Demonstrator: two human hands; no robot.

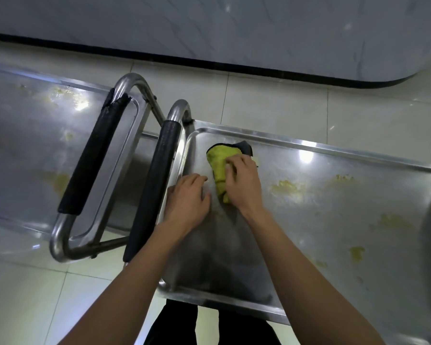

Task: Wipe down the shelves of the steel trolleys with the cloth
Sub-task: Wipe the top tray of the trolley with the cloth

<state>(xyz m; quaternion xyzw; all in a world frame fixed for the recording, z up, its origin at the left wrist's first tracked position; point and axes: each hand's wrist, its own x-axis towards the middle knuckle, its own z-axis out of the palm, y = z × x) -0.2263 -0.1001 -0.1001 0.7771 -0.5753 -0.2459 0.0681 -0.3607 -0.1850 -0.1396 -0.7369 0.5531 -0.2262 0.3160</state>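
My right hand [243, 184] grips the yellow-green cloth [220, 168] on the trolley shelf [309, 220], near its black-padded handle [154, 188]. Left hand [187, 200] rests flat beside the cloth, fingers relaxed, holding nothing.

cloth [219, 168]: part hidden under right hand [244, 185] | right trolley [334, 150]: shelf cut off by frame edge

Right trolley shelf [309, 220]: steel, yellowish smears [285, 187], cloth [219, 165] lying on it. Left trolley shelf [23, 145] smeared too. Both stand on tiled floor [284, 108].
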